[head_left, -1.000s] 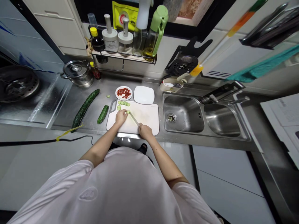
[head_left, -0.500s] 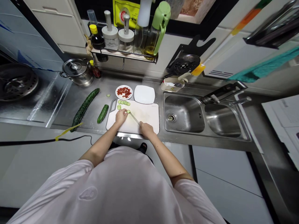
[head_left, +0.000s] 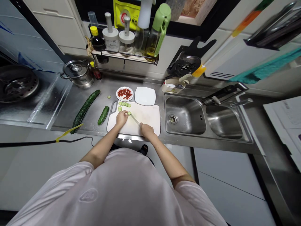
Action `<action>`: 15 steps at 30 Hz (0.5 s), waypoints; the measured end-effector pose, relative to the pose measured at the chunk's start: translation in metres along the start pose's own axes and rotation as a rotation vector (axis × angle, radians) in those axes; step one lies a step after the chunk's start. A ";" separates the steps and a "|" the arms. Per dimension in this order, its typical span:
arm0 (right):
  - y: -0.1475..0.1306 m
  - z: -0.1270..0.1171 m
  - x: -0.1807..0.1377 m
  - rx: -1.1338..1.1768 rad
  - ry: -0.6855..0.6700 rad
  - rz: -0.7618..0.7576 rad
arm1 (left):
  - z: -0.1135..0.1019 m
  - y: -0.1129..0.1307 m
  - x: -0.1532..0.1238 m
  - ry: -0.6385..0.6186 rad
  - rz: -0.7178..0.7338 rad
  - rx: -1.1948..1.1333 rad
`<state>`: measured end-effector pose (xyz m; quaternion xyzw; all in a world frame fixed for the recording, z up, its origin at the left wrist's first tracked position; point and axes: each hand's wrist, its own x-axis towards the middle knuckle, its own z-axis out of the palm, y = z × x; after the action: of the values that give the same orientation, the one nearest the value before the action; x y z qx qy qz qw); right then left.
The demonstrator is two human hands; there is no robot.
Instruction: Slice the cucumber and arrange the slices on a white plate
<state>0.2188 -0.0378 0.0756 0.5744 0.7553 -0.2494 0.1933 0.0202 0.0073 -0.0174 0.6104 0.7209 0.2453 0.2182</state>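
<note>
My right hand is wrapped round the handle of a knife, whose blade points up and left across the white cutting board. At the blade's tip is a pale green cucumber slice. The closed fingertips of my left hand touch this slice from the left. Behind that hand, a row of overlapping cucumber slices lies along the board's far edge, with a couple more just below it. A cut cucumber piece rests left of the board, and a long whole cucumber lies farther left.
Behind the board stand a plate of chopped red pieces and a white square plate. One stray slice lies on the steel counter. A lidded pot is at the back left, a double sink at the right. Bottles line a wall rack.
Almost nothing differs. Both hands, the knife and the slice at its tip hold nearly the same places; the view has shifted very slightly.
</note>
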 end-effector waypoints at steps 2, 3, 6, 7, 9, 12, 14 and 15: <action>-0.001 -0.001 0.001 0.000 -0.003 0.001 | 0.000 0.000 0.000 -0.007 -0.012 -0.001; -0.002 -0.002 0.002 -0.001 -0.004 -0.001 | 0.000 0.000 0.001 -0.006 -0.016 -0.002; -0.004 -0.004 0.006 0.000 -0.011 -0.006 | 0.001 0.000 0.001 0.003 -0.014 -0.011; -0.005 -0.005 0.007 0.001 -0.010 -0.008 | 0.001 0.000 0.001 0.001 -0.016 -0.012; -0.006 -0.006 0.010 0.005 0.002 -0.016 | 0.001 0.000 0.001 -0.004 -0.022 -0.014; -0.006 -0.007 0.012 0.009 0.008 -0.024 | 0.000 -0.001 0.003 -0.005 -0.019 -0.017; -0.006 -0.008 0.013 0.010 0.004 -0.020 | -0.001 -0.001 0.003 -0.005 -0.018 -0.018; -0.006 -0.007 0.013 0.011 0.004 -0.019 | -0.001 -0.001 0.003 -0.004 -0.019 -0.016</action>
<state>0.2096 -0.0245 0.0749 0.5687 0.7597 -0.2541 0.1866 0.0187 0.0103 -0.0172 0.6022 0.7242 0.2476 0.2270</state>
